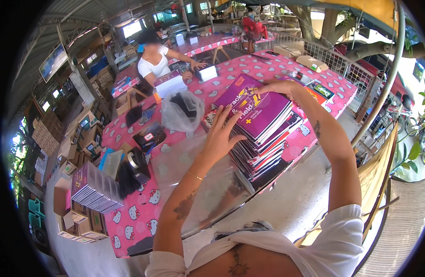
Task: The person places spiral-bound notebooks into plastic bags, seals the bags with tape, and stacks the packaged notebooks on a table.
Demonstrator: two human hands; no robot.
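Observation:
A tall stack of spiral-bound notebooks stands in front of me, its layers slightly uneven. On top lies a purple notebook with yellow and white print. My left hand rests along its left side, fingers spread and thumb apart. At the far right corner my right hand bends over the same notebook, its fingers curled at the edge and partly hidden. A clear plastic sheet covers the table left of the stack.
The pink patterned table carries a plastic bag, a dark box and purple books. Colourful booklets lie beyond my right hand. Across the table a person handles a book stack. Cartons stand at left.

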